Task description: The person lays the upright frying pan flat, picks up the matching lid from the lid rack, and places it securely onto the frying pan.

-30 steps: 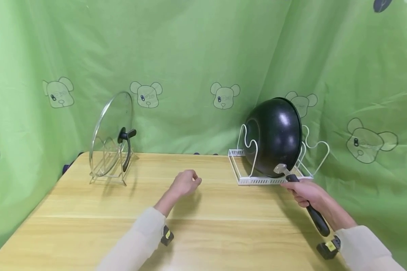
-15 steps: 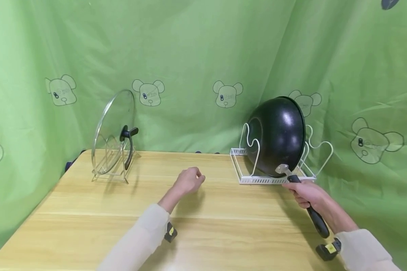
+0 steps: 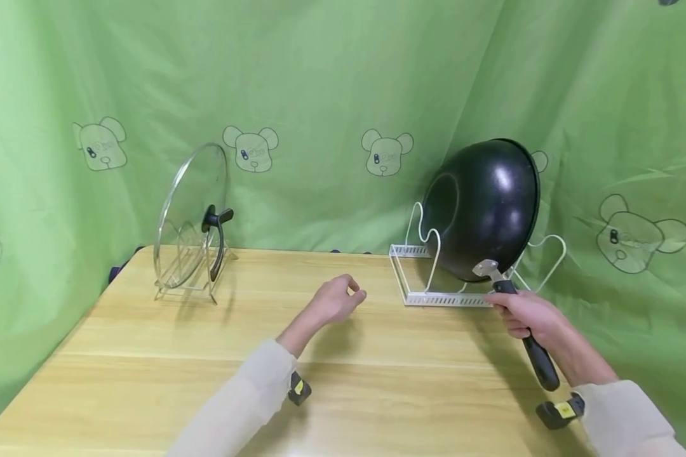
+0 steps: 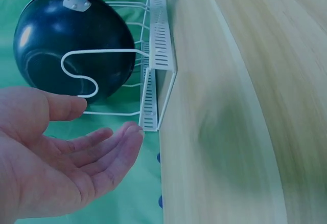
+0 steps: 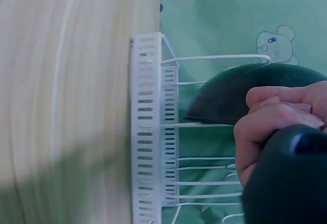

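A black wok [image 3: 486, 203] stands on its side in a white wire rack [image 3: 434, 298] at the back right, its rounded underside toward the left. My right hand [image 3: 534, 317] grips the wok's black handle [image 3: 542, 365] close to its metal bracket. In the right wrist view the fingers [image 5: 278, 121] curl round that handle, and the wok's lower edge shows above the rack's base. Over the middle of the table my left hand [image 3: 336, 299] hovers with loosely bent fingers, holding nothing. The left wrist view shows its palm [image 4: 56, 168] facing up beside the rack.
At the back left a glass lid [image 3: 191, 209] with a black knob and handle stands upright in a small wire stand [image 3: 185, 289]. Wood-grain tabletop [image 3: 148, 381] lies under everything. A green curtain [image 3: 309, 76] hangs behind and along both sides.
The wok has risen and tilted further right within the rack, lifted by the right hand on its handle. My left hand has shifted slightly right, its fingers a little looser.
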Available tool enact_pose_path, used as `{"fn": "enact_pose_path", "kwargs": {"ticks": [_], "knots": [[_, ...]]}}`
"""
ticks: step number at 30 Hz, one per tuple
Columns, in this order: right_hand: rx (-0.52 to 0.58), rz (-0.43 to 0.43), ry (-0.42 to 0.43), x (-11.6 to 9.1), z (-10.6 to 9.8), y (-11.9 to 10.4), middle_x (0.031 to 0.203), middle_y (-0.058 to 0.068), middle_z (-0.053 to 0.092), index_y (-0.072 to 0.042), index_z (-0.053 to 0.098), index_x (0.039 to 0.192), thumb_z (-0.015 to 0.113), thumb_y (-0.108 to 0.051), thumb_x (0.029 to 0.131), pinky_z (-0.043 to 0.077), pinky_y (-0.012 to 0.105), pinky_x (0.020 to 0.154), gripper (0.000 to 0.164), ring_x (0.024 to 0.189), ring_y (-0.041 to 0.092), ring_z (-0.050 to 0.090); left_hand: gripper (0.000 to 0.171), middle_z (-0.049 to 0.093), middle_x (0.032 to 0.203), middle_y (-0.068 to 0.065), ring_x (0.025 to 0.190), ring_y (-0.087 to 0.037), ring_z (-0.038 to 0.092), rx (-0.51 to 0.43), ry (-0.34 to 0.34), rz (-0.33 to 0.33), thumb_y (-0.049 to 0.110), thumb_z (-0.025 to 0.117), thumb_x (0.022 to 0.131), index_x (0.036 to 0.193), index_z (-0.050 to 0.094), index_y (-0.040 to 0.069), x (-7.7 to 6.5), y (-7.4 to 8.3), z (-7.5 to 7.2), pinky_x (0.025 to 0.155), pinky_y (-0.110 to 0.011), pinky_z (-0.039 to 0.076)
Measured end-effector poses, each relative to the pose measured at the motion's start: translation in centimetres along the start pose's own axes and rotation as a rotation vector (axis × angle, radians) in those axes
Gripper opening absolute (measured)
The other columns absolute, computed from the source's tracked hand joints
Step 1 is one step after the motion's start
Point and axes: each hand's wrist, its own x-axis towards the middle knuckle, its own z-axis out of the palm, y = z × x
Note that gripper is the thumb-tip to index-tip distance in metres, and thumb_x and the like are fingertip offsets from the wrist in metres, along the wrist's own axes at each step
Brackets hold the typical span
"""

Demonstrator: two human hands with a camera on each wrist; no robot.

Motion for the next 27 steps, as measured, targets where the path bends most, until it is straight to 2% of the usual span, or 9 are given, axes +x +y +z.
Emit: {"fn": "enact_pose_path", "kwargs": {"ticks": [5, 11, 14, 18, 24, 27], "knots": [[-0.003, -0.014, 0.037, -0.6, 0.2, -1.5, 0.053, -0.015, 0.030, -0.019, 0.038, 0.067, 0.051, -0.026, 0.105, 0.030, 0.017, 0.042, 0.041, 0.042, 0.000, 0.030, 0.038, 0.070, 0.111, -0.011, 0.097, -0.024, 0.063, 0.003, 0.018, 0.011, 0.032, 0.055, 0.104, 0.128, 0.061, 0.003, 0.2, 0.9, 0.4, 0.092, -0.042, 0.053], [-0.011, -0.050, 0.071, -1.2, 0.6, -3.7, 0.054, -0.015, 0.032, -0.020, 0.038, 0.067, 0.052, -0.030, 0.105, 0.031, 0.018, 0.042, 0.041, 0.042, 0.001, 0.031, 0.038, 0.070, 0.101, -0.008, 0.093, -0.022, 0.063, 0.007, 0.028, 0.012, 0.032, 0.056, 0.104, 0.129, 0.061, 0.004, 0.0, 1.2, 0.2, 0.091, -0.042, 0.054], [-0.005, -0.071, 0.092, -1.5, 1.1, -4.9, 0.053, -0.015, 0.032, -0.021, 0.039, 0.066, 0.051, -0.032, 0.105, 0.031, 0.019, 0.042, 0.043, 0.042, 0.001, 0.031, 0.038, 0.071, 0.104, -0.009, 0.095, -0.022, 0.064, 0.003, 0.028, 0.018, 0.032, 0.056, 0.103, 0.128, 0.061, 0.004, -0.1, 1.3, 0.0, 0.091, -0.042, 0.054], [0.048, -0.096, 0.119, -1.5, 2.3, -6.4, 0.053, -0.014, 0.032, -0.022, 0.040, 0.065, 0.053, -0.032, 0.105, 0.030, 0.020, 0.042, 0.043, 0.042, 0.002, 0.031, 0.038, 0.071, 0.111, -0.011, 0.099, -0.024, 0.065, -0.006, 0.026, 0.031, 0.032, 0.055, 0.103, 0.128, 0.061, 0.004, -0.2, 1.3, -0.2, 0.092, -0.042, 0.054], [0.135, -0.129, 0.154, -0.9, 4.9, -8.0, 0.053, -0.014, 0.033, -0.020, 0.039, 0.069, 0.058, -0.032, 0.103, 0.031, 0.019, 0.042, 0.040, 0.042, 0.002, 0.032, 0.037, 0.071, 0.109, -0.011, 0.100, -0.025, 0.065, -0.017, 0.016, 0.026, 0.032, 0.056, 0.103, 0.128, 0.061, 0.004, -0.3, 1.1, 0.1, 0.091, -0.044, 0.054], [0.145, -0.149, 0.178, -0.4, 6.2, -8.5, 0.053, -0.014, 0.034, -0.021, 0.039, 0.067, 0.058, -0.030, 0.103, 0.030, 0.019, 0.041, 0.041, 0.041, 0.002, 0.032, 0.036, 0.070, 0.109, -0.011, 0.101, -0.025, 0.065, -0.028, 0.007, 0.028, 0.031, 0.057, 0.103, 0.126, 0.062, 0.005, -0.4, 1.1, 0.2, 0.091, -0.044, 0.054]]}}
